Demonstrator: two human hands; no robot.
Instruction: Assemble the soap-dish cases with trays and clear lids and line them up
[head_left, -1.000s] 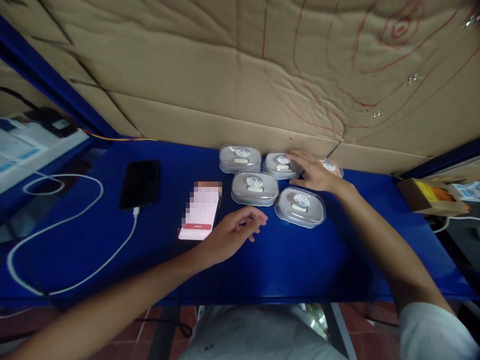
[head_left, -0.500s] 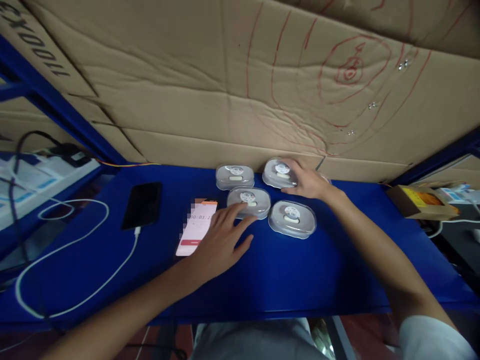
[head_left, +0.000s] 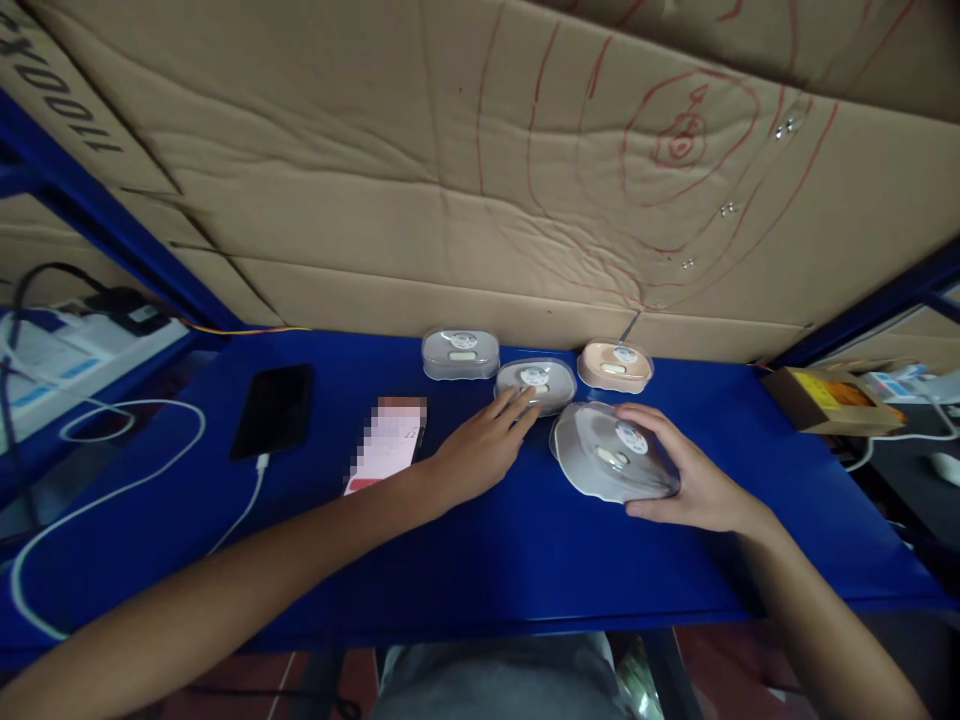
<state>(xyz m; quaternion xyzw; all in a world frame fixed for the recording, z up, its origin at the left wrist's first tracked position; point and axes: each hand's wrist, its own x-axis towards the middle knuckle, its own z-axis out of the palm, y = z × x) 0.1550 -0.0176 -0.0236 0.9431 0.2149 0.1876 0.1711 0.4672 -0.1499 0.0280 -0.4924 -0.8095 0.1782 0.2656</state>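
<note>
clear-topped grey container [head_left: 636, 468] in right hand [head_left: 697, 480]

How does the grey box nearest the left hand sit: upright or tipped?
Upright: the grey box rests flat on the table, label facing up.

Right fingers [head_left: 652, 418] around gray container [head_left: 589, 465]; left fingers [head_left: 511, 405] at second gray container [head_left: 561, 388]; peach container [head_left: 613, 376] near cardboard [head_left: 337, 230].

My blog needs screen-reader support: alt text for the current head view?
A person's right hand grips a grey container at a blue table; the left hand overlaps a second container. A rear grey container, peach container, dark phone and lit phone lie nearby.
</note>
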